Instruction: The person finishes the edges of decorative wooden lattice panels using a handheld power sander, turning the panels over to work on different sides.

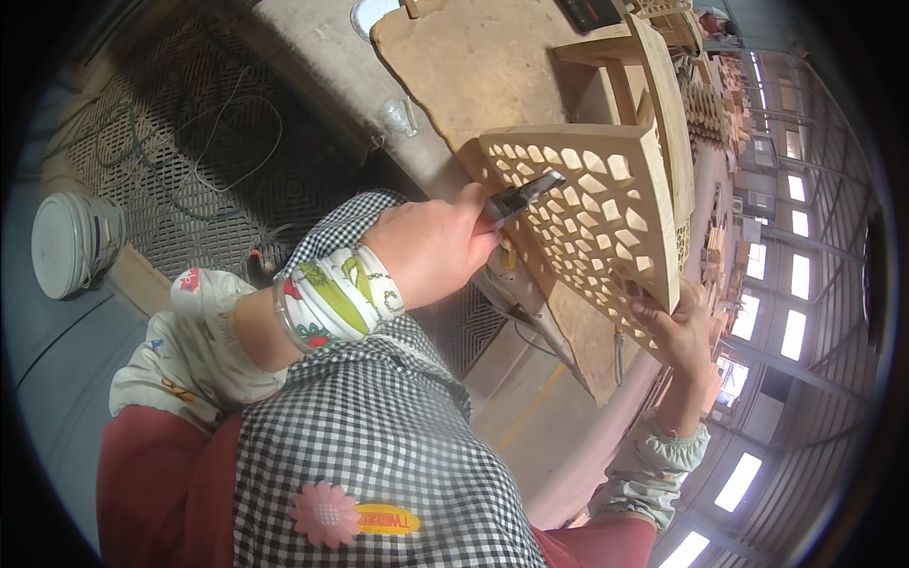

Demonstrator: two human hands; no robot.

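My left hand (426,241) is closed around the dark handle of a bladed hand tool (522,199), seemingly a utility knife. Its metal tip lies over the pierced face of a wooden lattice panel (593,213); whether it touches is unclear. The panel has many small angular openings and a solid wood edge, and stands tilted on a brown board-topped workbench (472,64). With my right hand (671,319), I hold the panel's rim, thumb on the near face and fingers mostly behind it. The tool's handle is largely hidden in my left fist.
A wooden frame (621,78) stands behind the panel, beside a black flat object (588,14). A clear small item (398,117) lies near the bench edge. Loose cables (238,135) cross the slatted floor mat (177,153). At left is a white bucket (67,245).
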